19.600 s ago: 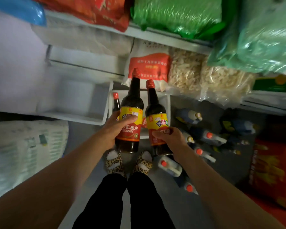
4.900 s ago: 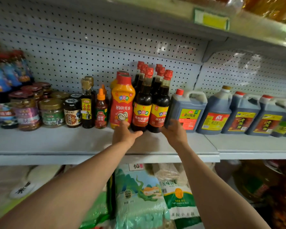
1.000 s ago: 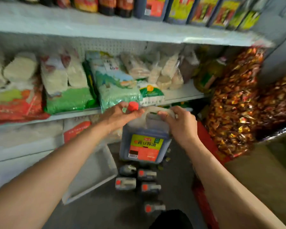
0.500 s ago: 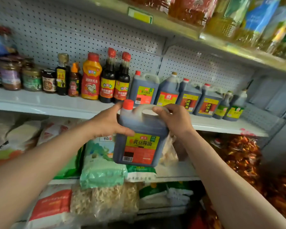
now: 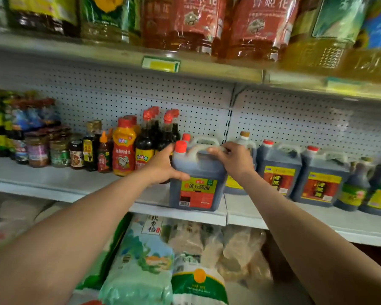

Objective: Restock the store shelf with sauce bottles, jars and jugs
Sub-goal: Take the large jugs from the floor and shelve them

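A dark soy sauce jug (image 5: pixel 197 183) with a red cap and a yellow and red label stands at the front edge of the white middle shelf (image 5: pixel 53 183). My left hand (image 5: pixel 163 167) grips its left side below the cap, thumb across the front. My right hand (image 5: pixel 233 160) holds its clear handle from the right. A second jug of the same kind (image 5: pixel 204 140) stands right behind it. Tall red-capped sauce bottles (image 5: pixel 149 137) stand just to the left.
More jugs (image 5: pixel 277 175) line the shelf to the right; an orange squeeze bottle (image 5: pixel 123 148), small bottles and jars (image 5: pixel 58 153) stand to the left. Oil bottles (image 5: pixel 198 25) fill the shelf above. Rice bags (image 5: pixel 141 267) lie on the shelf below.
The jug went up from in front of the lower shelf onto the middle shelf's front edge. Both hands kept hold of it. The view tilted upward.
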